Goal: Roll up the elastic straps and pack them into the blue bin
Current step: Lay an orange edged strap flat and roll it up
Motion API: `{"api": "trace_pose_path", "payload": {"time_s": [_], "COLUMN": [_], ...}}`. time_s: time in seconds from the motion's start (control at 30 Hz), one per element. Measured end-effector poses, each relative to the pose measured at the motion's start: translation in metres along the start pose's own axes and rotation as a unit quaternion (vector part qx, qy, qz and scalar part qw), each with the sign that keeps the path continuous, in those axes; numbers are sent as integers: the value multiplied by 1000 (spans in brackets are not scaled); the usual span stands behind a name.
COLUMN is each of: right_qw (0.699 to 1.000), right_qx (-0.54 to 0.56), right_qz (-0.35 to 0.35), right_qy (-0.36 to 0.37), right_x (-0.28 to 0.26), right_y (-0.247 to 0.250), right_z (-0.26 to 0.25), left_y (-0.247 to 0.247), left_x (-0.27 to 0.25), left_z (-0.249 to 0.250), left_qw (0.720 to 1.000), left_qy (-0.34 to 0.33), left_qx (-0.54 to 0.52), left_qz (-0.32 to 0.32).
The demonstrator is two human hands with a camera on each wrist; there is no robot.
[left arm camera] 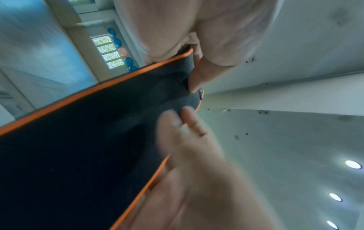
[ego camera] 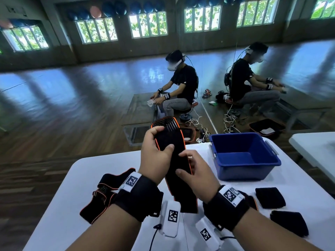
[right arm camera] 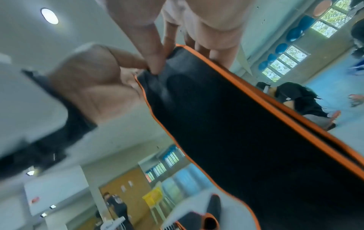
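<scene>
Above the white table [ego camera: 87,171] I hold a black elastic strap with orange trim [ego camera: 174,140]. My left hand [ego camera: 159,144] grips its rolled upper part, whose coiled end [ego camera: 165,124] faces away. My right hand [ego camera: 192,171] pinches the flat length just below the roll. The loose tail [ego camera: 184,198] hangs down to the table between my wrists. In the left wrist view the strap [left arm camera: 88,140] fills the left side. In the right wrist view my fingertips [right arm camera: 155,66] press on its edge [right arm camera: 226,116]. The blue bin [ego camera: 243,172] stands empty to the right.
Another orange-trimmed strap [ego camera: 107,192] lies unrolled on the table at the left. Two black rolled straps [ego camera: 270,197] [ego camera: 290,225] lie at the right, in front of the bin. A second white table [ego camera: 317,147] stands far right. Beyond, a person [ego camera: 181,82] sits on a stool.
</scene>
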State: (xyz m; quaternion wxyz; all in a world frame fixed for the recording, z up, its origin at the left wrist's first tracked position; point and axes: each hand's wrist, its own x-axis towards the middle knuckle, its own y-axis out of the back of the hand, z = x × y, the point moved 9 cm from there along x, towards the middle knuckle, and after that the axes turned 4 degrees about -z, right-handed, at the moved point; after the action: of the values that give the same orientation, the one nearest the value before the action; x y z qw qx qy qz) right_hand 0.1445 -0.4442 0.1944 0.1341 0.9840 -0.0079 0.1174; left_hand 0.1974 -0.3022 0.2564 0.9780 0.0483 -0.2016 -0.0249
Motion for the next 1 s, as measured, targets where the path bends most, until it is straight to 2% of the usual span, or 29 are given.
{"api": "trace_pose_path", "payload": {"time_s": [0.1, 0.2, 0.27, 0.37, 0.47, 0.63, 0.8, 0.9, 1.0], "right_qw": [993, 982, 971, 960, 946, 916, 899, 902, 908], "right_qx": [-15, -69, -49, -12, -15, -114, -219, -218, -207], "right_qz": [-64, -109, -135, -133, -142, -117, -132, -129, -112], "right_qy": [-93, -139, -189, -245, -292, -367, -355, -348, -345], "right_x": [-23, -48, -67, -93, -120, -158, -167, -174, -180], "right_y": [-23, -44, -57, -63, -62, -56, -60, -67, -68], "right_z": [49, 89, 116, 147, 172, 196, 196, 196, 195], "left_y": [3, 1, -4, -12, -24, -27, -26, -25, -30], "left_x": [11, 21, 25, 23, 12, -13, -31, -33, -31], "left_z": [-29, -65, -92, -131, -173, -241, -274, -283, -282], "left_qw": [999, 996, 993, 987, 972, 932, 904, 898, 899], "left_qy": [34, 83, 113, 149, 192, 246, 261, 269, 247], "left_qx": [-19, -29, -17, 41, 95, 204, 262, 273, 284], "left_qz": [7, -8, -22, -38, -96, -171, -215, -215, -225]}}
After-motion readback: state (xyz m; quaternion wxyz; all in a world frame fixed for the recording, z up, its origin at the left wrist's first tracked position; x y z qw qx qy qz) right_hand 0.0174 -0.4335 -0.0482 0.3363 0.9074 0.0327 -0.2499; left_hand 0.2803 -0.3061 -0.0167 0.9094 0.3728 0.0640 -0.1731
